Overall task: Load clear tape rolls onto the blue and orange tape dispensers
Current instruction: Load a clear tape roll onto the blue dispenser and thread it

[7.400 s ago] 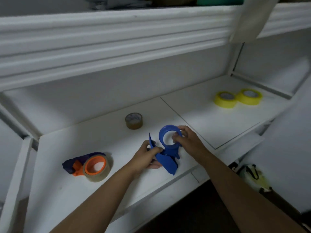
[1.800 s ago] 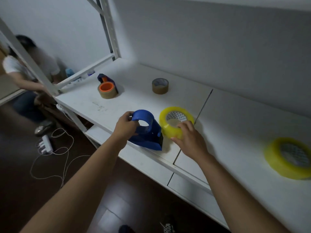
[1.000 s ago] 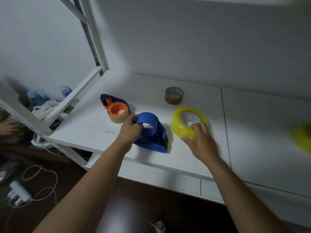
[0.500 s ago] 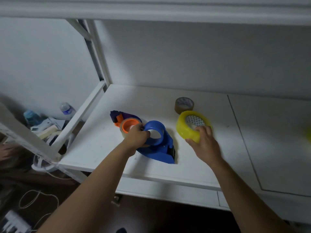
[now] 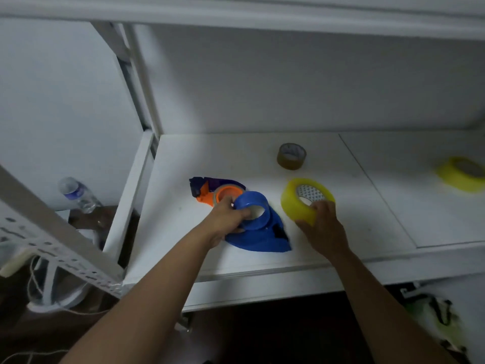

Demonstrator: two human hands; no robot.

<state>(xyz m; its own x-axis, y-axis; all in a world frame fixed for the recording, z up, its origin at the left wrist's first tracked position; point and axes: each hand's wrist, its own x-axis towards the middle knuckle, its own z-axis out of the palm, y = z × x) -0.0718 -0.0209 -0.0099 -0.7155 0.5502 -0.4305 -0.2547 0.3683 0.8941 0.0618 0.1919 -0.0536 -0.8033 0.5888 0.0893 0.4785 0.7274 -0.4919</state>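
Blue dispenser lies gripped at its hub by left hand; just beside it, right hand fingers clamp yellow roll.

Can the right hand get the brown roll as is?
Probably not as is: the right hand grips the yellow roll and would have to set it down. Otherwise the shelf up to the brown roll looks free.

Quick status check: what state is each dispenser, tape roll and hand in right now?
Blue dispenser: on shelf, hub empty, held by left hand.
Orange dispenser: roll loaded, lying on shelf.
Yellow roll: tilted, gripped by right hand.
Brown roll: flat, untouched.
Far yellow roll: flat, untouched.
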